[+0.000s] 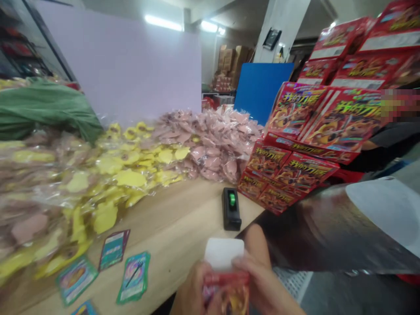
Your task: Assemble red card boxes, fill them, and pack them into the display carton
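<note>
Low in the head view, a small red printed packet [226, 291] is held between both hands. From its upper end sticks out a white card-shaped piece with rounded corners [224, 253]; whether it is one card or a stack I cannot tell. My left hand [193, 286] is closed round the packet's left side. My right hand [259, 280] has its fingertips closed at the lower right edge of the white card, beside the packet's mouth. Small piles of printed cards lie on the table to the left: a green-edged pile [134, 278], a second pile [77, 279] and a dark-edged pile [113, 250].
A black tape dispenser [231, 212] with green tape stands ahead on the wooden table [183, 218]. Yellow bagged pieces [131, 177] and pink bagged pieces [213, 153] heap up behind. Red display boxes [295, 162] are stacked at right. Part of another person's arm [377, 142] shows beyond them.
</note>
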Demonstrator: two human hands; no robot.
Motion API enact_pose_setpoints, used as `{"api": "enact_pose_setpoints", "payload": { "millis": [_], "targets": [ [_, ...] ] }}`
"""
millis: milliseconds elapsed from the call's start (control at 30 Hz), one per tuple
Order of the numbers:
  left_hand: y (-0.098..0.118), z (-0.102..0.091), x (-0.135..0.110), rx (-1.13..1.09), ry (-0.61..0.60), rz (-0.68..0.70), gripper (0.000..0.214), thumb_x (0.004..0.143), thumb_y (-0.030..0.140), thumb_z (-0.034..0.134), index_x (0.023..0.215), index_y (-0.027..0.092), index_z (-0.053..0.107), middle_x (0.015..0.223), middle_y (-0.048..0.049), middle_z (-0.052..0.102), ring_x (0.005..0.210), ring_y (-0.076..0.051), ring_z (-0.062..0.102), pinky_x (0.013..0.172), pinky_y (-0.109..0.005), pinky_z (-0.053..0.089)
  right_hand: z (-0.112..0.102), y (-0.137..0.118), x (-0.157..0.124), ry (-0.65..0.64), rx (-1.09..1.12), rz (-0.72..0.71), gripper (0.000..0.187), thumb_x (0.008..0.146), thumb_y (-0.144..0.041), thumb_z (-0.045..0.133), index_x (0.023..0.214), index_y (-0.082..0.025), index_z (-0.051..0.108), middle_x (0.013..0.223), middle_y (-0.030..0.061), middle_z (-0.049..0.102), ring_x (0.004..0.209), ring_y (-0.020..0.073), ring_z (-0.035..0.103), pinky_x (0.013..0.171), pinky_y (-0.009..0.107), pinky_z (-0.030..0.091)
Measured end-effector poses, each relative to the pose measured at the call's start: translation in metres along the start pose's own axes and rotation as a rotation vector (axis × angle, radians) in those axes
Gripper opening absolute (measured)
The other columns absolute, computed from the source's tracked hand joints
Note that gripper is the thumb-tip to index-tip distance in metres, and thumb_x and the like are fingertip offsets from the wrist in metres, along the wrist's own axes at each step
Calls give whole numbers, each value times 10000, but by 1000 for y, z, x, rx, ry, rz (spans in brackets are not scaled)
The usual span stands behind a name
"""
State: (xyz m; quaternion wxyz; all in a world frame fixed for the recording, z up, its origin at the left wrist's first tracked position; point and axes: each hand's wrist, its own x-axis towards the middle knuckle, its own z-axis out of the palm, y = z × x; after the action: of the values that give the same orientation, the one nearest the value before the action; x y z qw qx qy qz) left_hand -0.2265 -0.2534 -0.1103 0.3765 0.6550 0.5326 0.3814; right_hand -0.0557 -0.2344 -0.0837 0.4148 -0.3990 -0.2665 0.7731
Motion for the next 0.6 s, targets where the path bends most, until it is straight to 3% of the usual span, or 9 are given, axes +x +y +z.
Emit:
{"api": "enact_pose_setpoints", "payload": {
  "millis": [67,133,200,333,500,600],
  "targets": [
    [-9,0,2,-123,-39,-137,347,801,335,486,1106,181,423,890,-58,630,803,-196,619,729,-305,484,-2,0,5,-37,-67,55,438,714,-372,624,1091,-151,599,912,88,674,809,207,626,828,369,437],
    [-16,0,3,-318,-58,-247,614,811,293,474,1316,145,157,1051,-97,598,934,-189,593,828,-324,456,-1,-9,8,-176,-311,65,429,759,-443,582,1065,-144,623,925,87,665,842,196,604,844,352,420],
    [-21,-2,3,-420,-84,-264,764,807,267,482,1368,127,-17,1102,-107,577,980,-180,572,872,-324,433,8,-22,11,-315,-590,31,449,802,-497,502,1020,-134,651,911,78,658,845,186,584,828,327,422],
    [-24,-9,-5,-390,-135,-225,700,797,278,527,1375,126,164,1058,-89,606,965,-203,571,883,-334,428,32,-36,15,-316,-918,-46,396,769,-435,570,1013,-132,644,799,40,642,687,133,548,637,233,446],
    [-22,-21,-13,-528,-164,-152,741,767,288,599,1373,135,203,1173,-112,560,1002,-209,555,896,-316,430,41,-30,18,-336,-734,63,390,788,-389,561,1096,-157,618,860,40,664,794,141,589,752,247,453],
    [-19,-25,-18,-528,-159,-146,778,755,293,618,1383,135,187,1240,-124,506,1088,-227,503,948,-342,390,49,-38,12,-331,-810,77,370,798,-400,538,1069,-171,639,872,46,674,833,175,597,764,285,465]
  ]
}}
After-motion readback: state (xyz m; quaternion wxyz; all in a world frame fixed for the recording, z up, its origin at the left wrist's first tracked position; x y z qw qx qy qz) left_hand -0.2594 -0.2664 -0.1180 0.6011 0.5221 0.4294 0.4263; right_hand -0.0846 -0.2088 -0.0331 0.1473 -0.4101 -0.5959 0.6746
